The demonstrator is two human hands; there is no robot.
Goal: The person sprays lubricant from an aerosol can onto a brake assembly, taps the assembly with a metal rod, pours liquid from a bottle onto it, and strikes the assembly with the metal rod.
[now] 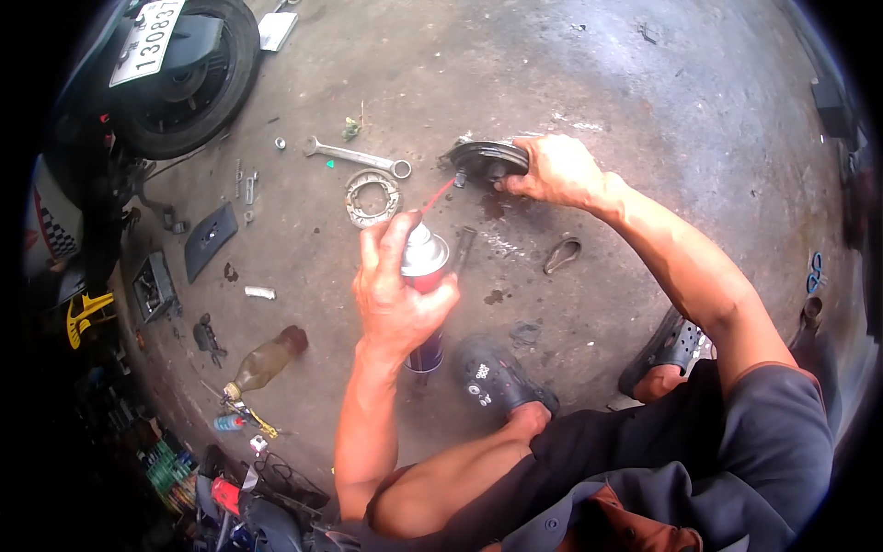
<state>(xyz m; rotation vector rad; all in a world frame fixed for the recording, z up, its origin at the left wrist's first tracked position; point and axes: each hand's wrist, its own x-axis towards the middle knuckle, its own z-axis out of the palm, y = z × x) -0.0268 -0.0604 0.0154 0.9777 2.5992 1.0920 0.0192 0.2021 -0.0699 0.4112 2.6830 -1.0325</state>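
Note:
My left hand (391,294) is wrapped round a spray can (425,267), with a finger on its nozzle. A thin red straw (438,195) runs from the nozzle towards a dark round metal part (489,160). My right hand (559,171) grips that part by its right edge and holds it tilted above the floor. Below the part, the floor has a dark wet patch. To the left of the straw lies a ring of curved metal shoes (372,198), with a combination wrench (359,156) just above it.
A motorcycle wheel (189,87) stands at the upper left. On the left floor lie a dark panel (211,241), a metal tray (154,287) and a brownish bottle (265,364). A small looped part (563,255) lies below my right hand. My shoes (497,375) are near the bottom.

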